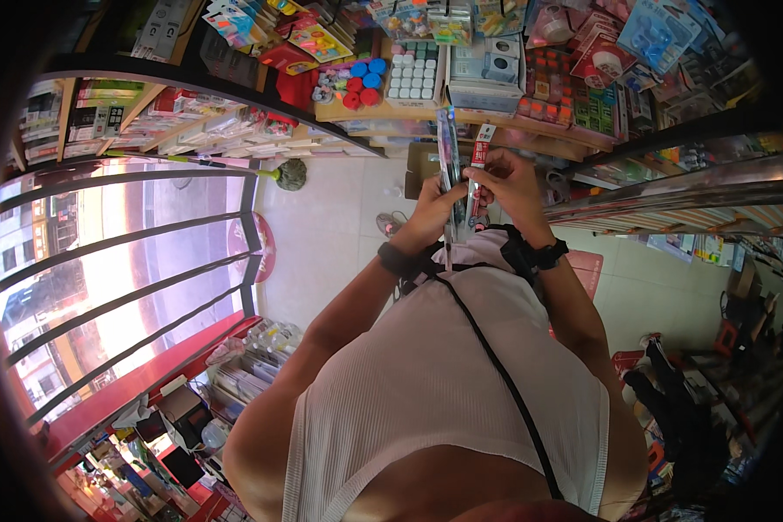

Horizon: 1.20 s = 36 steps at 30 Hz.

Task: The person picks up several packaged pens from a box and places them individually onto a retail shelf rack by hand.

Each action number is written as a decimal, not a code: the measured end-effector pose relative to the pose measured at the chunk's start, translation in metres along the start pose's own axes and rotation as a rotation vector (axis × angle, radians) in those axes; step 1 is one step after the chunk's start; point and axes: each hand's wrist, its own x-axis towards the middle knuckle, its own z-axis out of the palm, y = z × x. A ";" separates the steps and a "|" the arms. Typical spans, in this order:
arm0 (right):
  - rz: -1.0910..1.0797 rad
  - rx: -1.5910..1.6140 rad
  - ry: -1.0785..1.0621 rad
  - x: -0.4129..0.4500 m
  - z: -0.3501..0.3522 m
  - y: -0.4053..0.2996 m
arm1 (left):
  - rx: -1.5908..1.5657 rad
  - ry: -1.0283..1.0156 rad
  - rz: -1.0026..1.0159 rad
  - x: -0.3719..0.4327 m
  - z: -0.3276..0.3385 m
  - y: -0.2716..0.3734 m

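Several long, thin clear packets (449, 147) stand bunched in my left hand (432, 212), its thumb across them. What is inside them looks like pens, but I cannot tell for sure. My right hand (512, 183) pinches a single narrow packet with a red and white header (481, 147) that bears writing. This packet sits just right of the bunch, slightly apart from it. Both hands are close together in front of my waist, below the edge of a wooden display shelf (391, 113).
On the shelf are a tray of white cube-shaped items (412, 77), blue and red round lids (370, 81) and a white box (486, 65). A cardboard box (422, 171) stands on the floor below. A mop head (291, 175) is at left; a person's dark-clothed legs (669, 391) show at lower right.
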 end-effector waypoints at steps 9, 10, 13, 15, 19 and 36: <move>-0.146 -0.166 0.062 0.006 -0.002 0.014 | 0.087 0.034 -0.030 0.000 -0.012 -0.008; -0.126 -0.173 0.061 0.006 -0.002 0.015 | 0.064 0.041 -0.027 0.000 -0.011 -0.009; -0.080 -0.151 0.079 0.006 -0.005 0.006 | 0.048 0.088 -0.030 0.002 -0.012 -0.012; -0.211 -0.148 0.124 0.002 -0.007 0.023 | 0.076 0.115 -0.025 -0.001 -0.010 -0.017; -0.122 -0.169 0.125 0.003 -0.005 0.027 | 0.025 0.089 0.048 -0.004 -0.004 -0.007; -0.176 -0.475 0.038 -0.006 -0.008 0.003 | 0.343 0.196 0.311 0.018 -0.002 0.007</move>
